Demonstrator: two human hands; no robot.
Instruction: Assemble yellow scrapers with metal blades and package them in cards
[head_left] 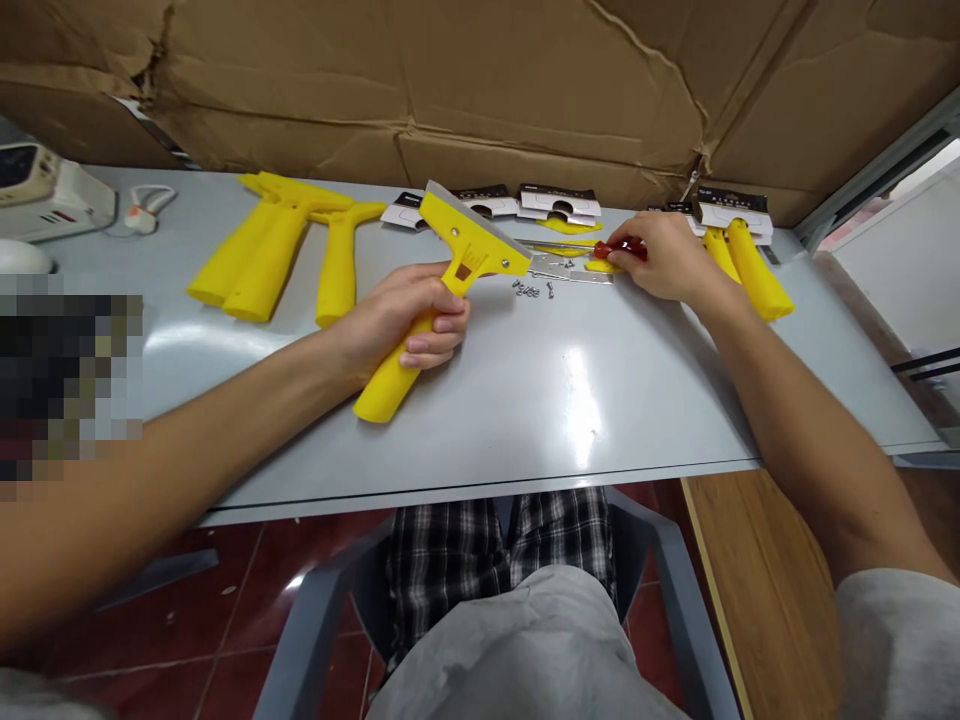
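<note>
My left hand (420, 315) is wrapped round the handle of a yellow scraper (474, 240), held tilted above the table with its metal blade edge facing up and away. Two screws show on the scraper's head. In my right hand (660, 255) is a screwdriver (619, 250) with a red handle, gripped by the fingertips, its shaft pointing left behind the scraper's head. Under and beside the shaft lie metal blades (581, 272), yellow plastic pieces (566, 227) and several small loose screws (531, 291).
Yellow handles (274, 250) lie at the left, and two scrapers with card packaging (754, 270) at the right. More black-and-white cards (559, 202) rest along the cardboard wall (480, 80). A white device (67, 205) and a plug with cable (142, 215) are at the far left.
</note>
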